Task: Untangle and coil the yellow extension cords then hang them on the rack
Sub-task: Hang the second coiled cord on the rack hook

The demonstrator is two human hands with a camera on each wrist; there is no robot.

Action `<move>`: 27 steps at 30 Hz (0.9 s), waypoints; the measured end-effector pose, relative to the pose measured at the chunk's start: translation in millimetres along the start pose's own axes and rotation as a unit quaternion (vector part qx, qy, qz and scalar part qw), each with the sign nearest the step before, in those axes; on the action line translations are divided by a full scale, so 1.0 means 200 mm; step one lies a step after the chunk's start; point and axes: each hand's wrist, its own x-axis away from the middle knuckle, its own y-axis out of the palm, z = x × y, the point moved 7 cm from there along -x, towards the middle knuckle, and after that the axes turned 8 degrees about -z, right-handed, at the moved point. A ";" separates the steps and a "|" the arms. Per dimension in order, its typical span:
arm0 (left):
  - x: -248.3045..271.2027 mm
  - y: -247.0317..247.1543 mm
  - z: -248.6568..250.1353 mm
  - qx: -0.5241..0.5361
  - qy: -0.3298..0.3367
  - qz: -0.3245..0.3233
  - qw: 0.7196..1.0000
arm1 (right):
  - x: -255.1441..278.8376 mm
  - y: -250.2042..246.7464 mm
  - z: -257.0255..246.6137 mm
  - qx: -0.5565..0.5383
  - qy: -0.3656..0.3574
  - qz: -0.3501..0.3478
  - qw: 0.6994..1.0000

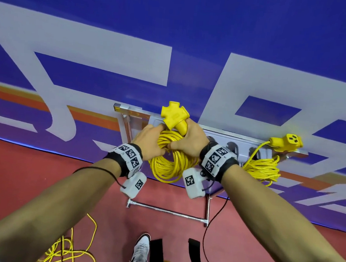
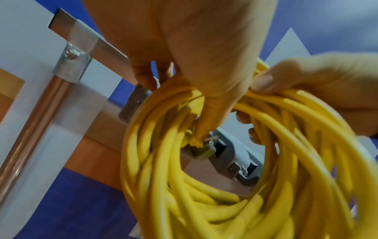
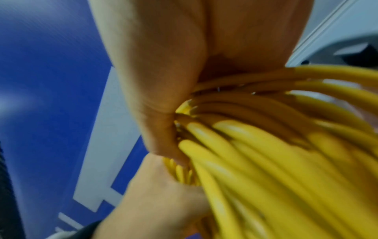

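A coiled yellow extension cord (image 1: 168, 163) is held up against the metal rack (image 1: 247, 137) on the blue wall. My left hand (image 1: 150, 140) grips the top left of the coil. My right hand (image 1: 187, 141) grips its top right, just under the cord's three-way outlet head (image 1: 174, 115). In the left wrist view my left hand (image 2: 204, 84) curls round the cord loops (image 2: 204, 202), its thumb on the pronged plug (image 2: 201, 144), beside a rack hook (image 2: 135, 100). In the right wrist view my right hand (image 3: 163, 97) clamps the cord strands (image 3: 266, 145).
A second yellow coil (image 1: 262, 167) hangs at the rack's right end, its socket end (image 1: 289, 142) resting on top. Loose yellow cord (image 1: 67, 250) lies on the red floor at lower left. My shoe (image 1: 141, 249) and black straps (image 1: 194, 253) are below.
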 end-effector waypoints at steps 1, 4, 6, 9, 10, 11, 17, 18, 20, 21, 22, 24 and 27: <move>0.00 0.00 0.00 0.001 0.003 0.003 1.000 | 0.01 0.02 0.00 -0.006 0.004 0.009 1.000; -0.03 -0.02 0.00 0.008 0.026 0.016 1.000 | 0.03 0.05 0.03 -0.042 0.016 0.037 0.998; -0.04 -0.02 0.00 0.009 0.035 0.029 0.999 | 0.03 0.05 0.04 -0.065 0.027 0.047 0.996; -0.04 -0.05 0.00 0.016 0.023 0.054 0.998 | 0.02 0.04 0.05 -0.069 0.022 0.036 0.997; -0.04 -0.05 -0.01 0.015 0.011 0.063 0.998 | 0.01 0.05 0.06 -0.083 0.012 0.016 0.996; -0.04 -0.05 -0.02 0.014 0.000 0.067 0.998 | 0.01 0.05 0.07 -0.113 0.009 -0.002 0.994; -0.02 -0.04 -0.05 0.051 -0.031 0.065 0.996 | 0.06 -0.21 0.12 -0.225 0.054 0.053 0.971; -0.02 -0.04 -0.06 0.068 -0.035 0.068 0.995 | 0.08 -0.23 0.13 -0.237 0.069 0.046 0.968; -0.02 -0.04 -0.07 0.091 -0.040 0.077 0.992 | 0.16 -0.25 0.15 -0.249 0.112 0.022 0.962; -0.01 -0.04 -0.07 0.099 -0.040 0.081 0.991 | 0.20 -0.24 0.16 -0.240 0.136 0.008 0.961; -0.01 -0.04 -0.08 0.102 -0.039 0.083 0.990 | 0.25 -0.22 0.18 -0.233 0.161 -0.010 0.959; 0.00 -0.03 -0.09 0.108 -0.040 0.091 0.989 | 0.32 -0.18 0.21 -0.228 0.205 -0.059 0.950; 0.01 -0.03 -0.10 0.117 -0.057 0.112 0.985 | 0.36 -0.12 0.24 -0.215 0.204 -0.071 0.953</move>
